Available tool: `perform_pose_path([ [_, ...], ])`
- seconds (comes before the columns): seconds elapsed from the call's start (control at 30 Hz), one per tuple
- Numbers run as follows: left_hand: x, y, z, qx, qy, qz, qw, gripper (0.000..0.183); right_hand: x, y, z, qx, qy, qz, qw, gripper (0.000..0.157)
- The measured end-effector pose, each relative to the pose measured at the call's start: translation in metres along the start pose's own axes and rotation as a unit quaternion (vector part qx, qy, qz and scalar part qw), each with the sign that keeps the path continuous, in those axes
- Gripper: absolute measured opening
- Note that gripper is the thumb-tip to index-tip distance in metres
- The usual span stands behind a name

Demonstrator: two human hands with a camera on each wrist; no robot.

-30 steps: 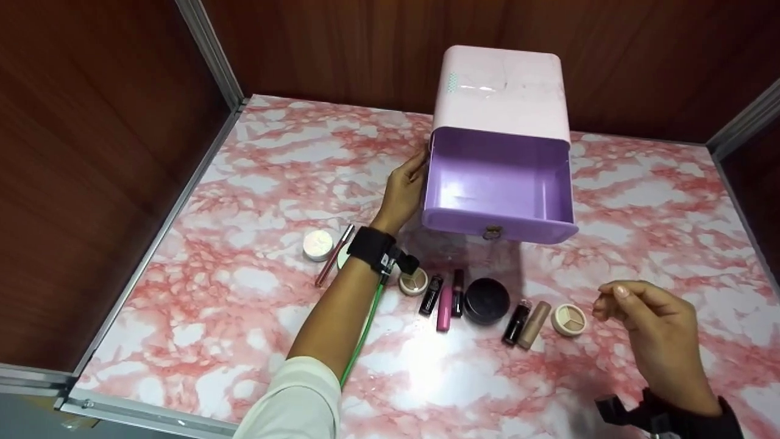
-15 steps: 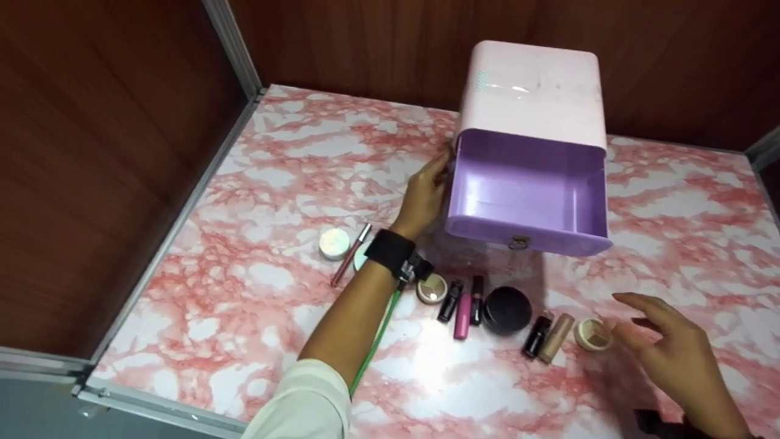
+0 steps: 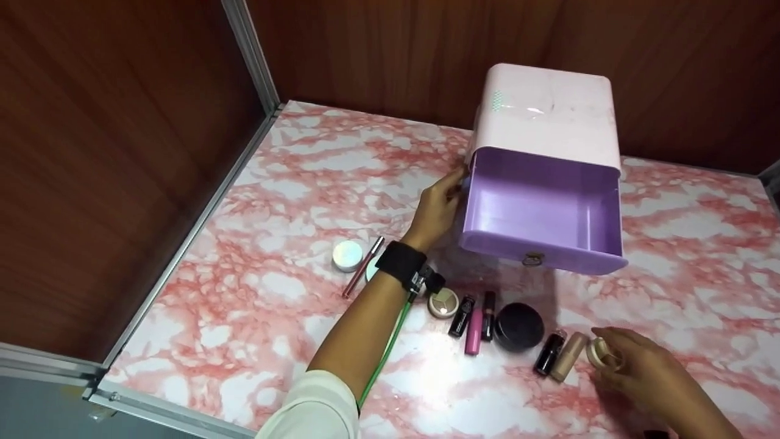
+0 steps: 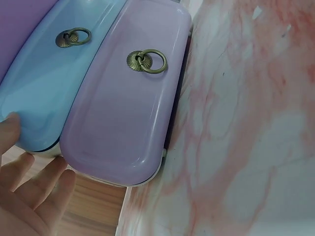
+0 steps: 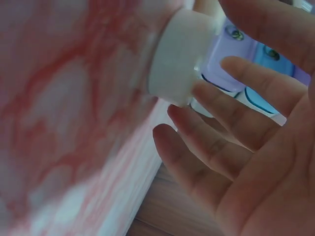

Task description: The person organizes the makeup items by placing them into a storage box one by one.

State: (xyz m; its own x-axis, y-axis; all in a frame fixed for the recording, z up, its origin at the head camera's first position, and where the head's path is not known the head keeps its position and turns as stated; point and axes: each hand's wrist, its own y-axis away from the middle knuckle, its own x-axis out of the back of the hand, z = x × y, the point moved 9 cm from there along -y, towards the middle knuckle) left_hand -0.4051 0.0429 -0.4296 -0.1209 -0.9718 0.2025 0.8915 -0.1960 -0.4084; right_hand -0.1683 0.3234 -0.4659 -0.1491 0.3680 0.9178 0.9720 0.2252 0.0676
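right hand point(image 3: 649, 369) has moved in to the round palette point(image 3: 599, 353) beside the tan tube point(image 3: 569, 358), fingers spread around it, while left hand point(image 3: 435, 208), fingers extended, braces the drawer box point(image 3: 551, 119), seemingly for steadiness.

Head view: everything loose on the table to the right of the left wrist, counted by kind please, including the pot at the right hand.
Three-part pots: 2, one at the right hand
Black tubes: 3
Pink tube: 1
Brown tube: 1
Black round case: 1
Total: 8
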Motion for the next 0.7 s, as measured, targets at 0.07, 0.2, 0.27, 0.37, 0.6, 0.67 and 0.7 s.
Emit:
perform_pose_path([
  [0.07, -0.001, -0.001, 0.002, 0.000, -0.002, -0.002, 1.0000, 0.045, -0.002, 0.001, 0.002, -0.015, -0.006, -0.009, 1.000, 0.061],
  [0.2, -0.003, -0.003, 0.005, -0.010, -0.010, -0.003, 0.9999, 0.045, -0.003, 0.002, 0.005, -0.032, -0.003, -0.017, 0.999, 0.055],
  [0.27, -0.003, -0.003, 0.005, -0.012, -0.009, -0.003, 0.9999, 0.045, -0.002, 0.002, 0.005, -0.035, 0.007, -0.023, 0.999, 0.052],
  [0.37, -0.003, -0.002, 0.002, -0.006, -0.004, -0.002, 1.0000, 0.045, 0.002, 0.002, 0.003, -0.027, 0.022, -0.024, 0.999, 0.051],
  [0.6, -0.002, -0.002, -0.002, -0.002, 0.005, -0.004, 1.0000, 0.045, 0.031, 0.007, -0.010, -0.002, 0.052, 0.021, 0.998, 0.058],
  [0.67, -0.001, -0.001, -0.003, -0.001, 0.004, -0.005, 1.0000, 0.046, 0.043, 0.009, -0.019, 0.027, 0.065, 0.046, 0.997, 0.058],
  [0.7, 0.000, -0.001, -0.003, 0.000, 0.005, -0.006, 1.0000, 0.046, 0.049, 0.010, -0.025, 0.043, 0.070, 0.060, 0.995, 0.057],
])
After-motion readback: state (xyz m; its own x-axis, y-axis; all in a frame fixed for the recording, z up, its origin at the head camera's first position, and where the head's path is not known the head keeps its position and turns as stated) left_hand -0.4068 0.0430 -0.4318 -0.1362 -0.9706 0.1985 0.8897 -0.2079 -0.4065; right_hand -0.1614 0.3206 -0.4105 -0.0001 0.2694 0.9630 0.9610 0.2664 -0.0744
